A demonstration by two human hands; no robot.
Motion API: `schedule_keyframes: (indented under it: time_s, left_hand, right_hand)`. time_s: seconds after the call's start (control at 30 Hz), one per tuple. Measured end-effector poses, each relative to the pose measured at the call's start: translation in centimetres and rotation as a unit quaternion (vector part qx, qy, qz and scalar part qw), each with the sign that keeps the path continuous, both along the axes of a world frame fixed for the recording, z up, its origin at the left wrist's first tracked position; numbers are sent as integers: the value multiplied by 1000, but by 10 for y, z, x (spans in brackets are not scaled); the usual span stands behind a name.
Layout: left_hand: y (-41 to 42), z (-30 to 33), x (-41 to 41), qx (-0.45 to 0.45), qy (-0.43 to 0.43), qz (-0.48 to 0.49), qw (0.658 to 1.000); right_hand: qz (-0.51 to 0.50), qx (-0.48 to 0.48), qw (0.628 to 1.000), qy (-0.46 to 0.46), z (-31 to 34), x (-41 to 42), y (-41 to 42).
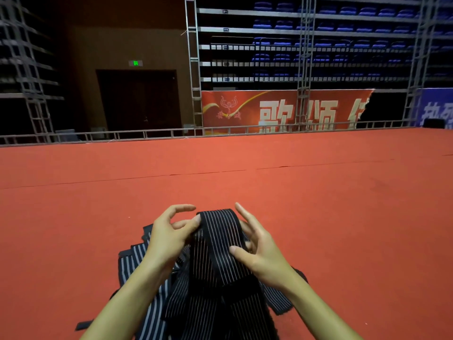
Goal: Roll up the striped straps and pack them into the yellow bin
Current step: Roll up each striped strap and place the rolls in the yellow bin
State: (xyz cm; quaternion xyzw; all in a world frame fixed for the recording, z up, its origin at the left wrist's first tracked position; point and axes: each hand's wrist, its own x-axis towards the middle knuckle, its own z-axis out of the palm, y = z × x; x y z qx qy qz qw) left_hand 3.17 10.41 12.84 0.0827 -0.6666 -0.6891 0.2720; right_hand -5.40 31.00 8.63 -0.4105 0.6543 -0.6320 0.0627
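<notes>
A black strap with thin white stripes is raised between my hands, its top end folded over. My left hand pinches the strap's upper left edge with thumb and fingers. My right hand holds the right side, thumb pressed on the front and fingers curled behind. Below, a heap of more striped straps lies on the red carpet. No yellow bin is in view.
Red carpet covers the stage floor all around, with a seam running across it. A metal truss rail lines the far edge. Behind stand a red banner, blue seating and a dark doorway.
</notes>
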Motion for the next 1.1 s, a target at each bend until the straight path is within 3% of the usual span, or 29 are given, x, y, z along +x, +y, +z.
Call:
schedule_keyframes:
  time_s: [0.1,0.23,0.3,0.43,0.57,0.7,0.87,1.1]
  left_hand:
    - [0,2,7,-22,19,-26,999]
    - [-2,0,12,-193,18,-40,980]
    - [-2,-1,15,-237,10,-36,971]
    - [-2,-2,18,-288,21,-27,957]
    - [-1,-1,18,-276,39,-33,960]
    - [-2,0,18,-197,66,-33,978]
    - [-6,0,15,-161,81,7,984]
    - [0,4,11,-103,65,-37,992]
  right_hand:
    - [-7,32,999,18,-2,10,3]
    - [11,42,999,21,-6,18,6]
    - [6,31,1000,5,-2,17,5]
    - [-65,-9,998,-9,13,6,0]
    - [-101,-70,992,-26,14,2,-14]
    - [-117,-97,987,-50,14,-6,-18]
    - [-121,-102,987,-40,18,-5,-17]
    - [-163,-102,979,-65,29,-8,-23]
